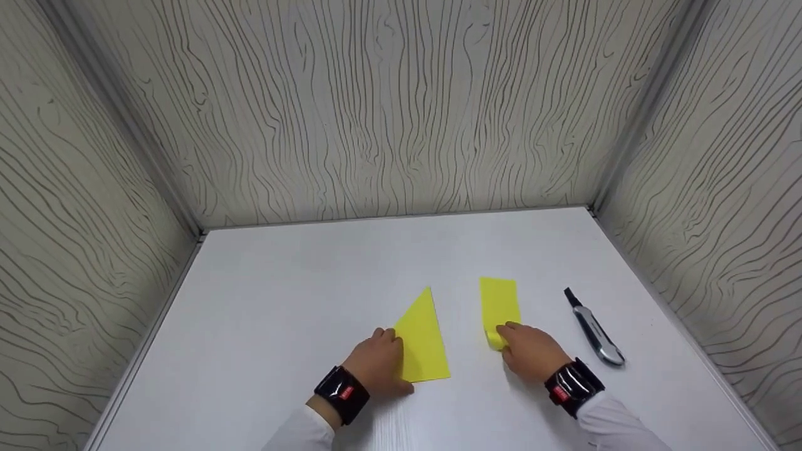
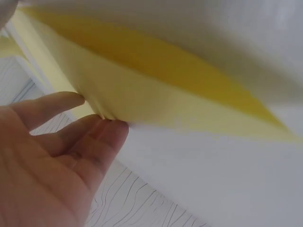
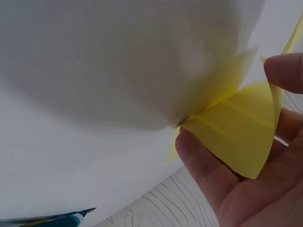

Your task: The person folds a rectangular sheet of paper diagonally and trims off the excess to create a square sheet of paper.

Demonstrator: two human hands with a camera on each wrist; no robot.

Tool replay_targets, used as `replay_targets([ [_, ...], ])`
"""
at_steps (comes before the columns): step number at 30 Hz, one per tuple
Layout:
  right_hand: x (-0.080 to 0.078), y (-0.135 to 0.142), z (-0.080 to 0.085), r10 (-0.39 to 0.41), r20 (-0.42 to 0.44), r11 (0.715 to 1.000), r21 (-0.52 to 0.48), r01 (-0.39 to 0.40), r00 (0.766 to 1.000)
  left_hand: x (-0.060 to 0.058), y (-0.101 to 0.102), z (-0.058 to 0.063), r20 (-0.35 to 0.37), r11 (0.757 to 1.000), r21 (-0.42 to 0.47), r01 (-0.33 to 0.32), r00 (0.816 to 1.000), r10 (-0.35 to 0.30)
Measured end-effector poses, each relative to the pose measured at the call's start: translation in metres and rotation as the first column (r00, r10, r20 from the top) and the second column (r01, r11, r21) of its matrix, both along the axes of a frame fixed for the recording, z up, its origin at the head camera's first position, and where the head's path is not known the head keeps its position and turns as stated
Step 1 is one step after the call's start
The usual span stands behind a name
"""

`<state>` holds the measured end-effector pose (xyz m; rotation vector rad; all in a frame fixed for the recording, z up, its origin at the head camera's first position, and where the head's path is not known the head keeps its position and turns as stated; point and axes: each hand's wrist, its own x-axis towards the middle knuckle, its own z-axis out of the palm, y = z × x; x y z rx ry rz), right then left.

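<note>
A yellow sheet of paper [image 1: 426,344], folded into a triangle with a point at the top, lies on the white table. My left hand [image 1: 379,363] rests on its left edge, thumb by the lower corner. In the left wrist view, fingertips [image 2: 116,127] touch the fold, and the two layers gape apart. My right hand [image 1: 532,351] holds the lower end of a narrow yellow paper strip [image 1: 499,297]. That end curls up between thumb and fingers, as the curled paper [image 3: 236,127] in the right wrist view shows.
A grey and black utility knife [image 1: 595,332] lies right of my right hand, its dark tip pointing away. The white table [image 1: 282,282] is enclosed by wood-grain patterned panels [image 1: 388,113] at the back and both sides.
</note>
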<state>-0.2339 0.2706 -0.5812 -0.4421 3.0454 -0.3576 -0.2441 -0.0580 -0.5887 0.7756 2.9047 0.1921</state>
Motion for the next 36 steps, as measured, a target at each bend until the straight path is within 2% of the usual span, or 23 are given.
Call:
replay_targets([
  [8,-0.006,-0.002,-0.005,-0.045,0.097,0.996,0.081,0.037,0.994,-0.006,-0.005,0.003,0.024,1.000,0.006,0.013,1.000,-0.013],
  [11,-0.006,-0.006,-0.004,-0.057,0.087,0.994,0.099,0.048,0.995,-0.007,-0.005,0.003,0.033,1.000,0.009,0.015,0.999,-0.015],
  [14,-0.006,-0.012,-0.005,-0.044,0.032,0.994,0.098,0.041,0.999,-0.007,-0.004,0.003,0.036,1.000,0.011,0.019,0.999,-0.019],
  [17,-0.006,-0.020,-0.006,-0.035,-0.012,0.998,0.053,0.036,0.999,-0.006,-0.003,0.003,0.033,0.999,0.011,0.033,0.999,-0.034],
  [21,-0.006,-0.040,-0.005,-0.058,0.009,0.996,-0.069,0.058,0.998,-0.004,0.000,0.003,0.013,0.997,0.006,0.073,0.997,-0.073],
  [24,-0.007,-0.058,-0.003,-0.082,0.041,0.982,-0.167,0.088,0.996,-0.003,0.003,0.001,-0.003,0.996,0.015,0.093,0.996,-0.093],
  [27,-0.008,-0.071,-0.001,-0.120,0.077,0.966,-0.219,0.134,0.990,-0.002,0.007,-0.001,-0.016,0.995,0.032,0.100,0.995,-0.099],
  [31,-0.010,-0.080,0.001,-0.186,0.193,0.943,-0.241,0.231,0.963,-0.002,0.010,-0.002,-0.013,0.994,0.044,0.098,0.995,-0.097],
  [33,-0.011,-0.083,0.002,-0.205,0.263,0.919,-0.278,0.278,0.943,-0.002,0.011,-0.002,-0.005,0.995,0.043,0.093,0.996,-0.093],
  [36,-0.014,-0.086,0.001,-0.207,0.355,0.865,-0.369,0.340,0.912,-0.002,0.012,-0.002,0.014,0.995,0.052,0.084,0.996,-0.085],
])
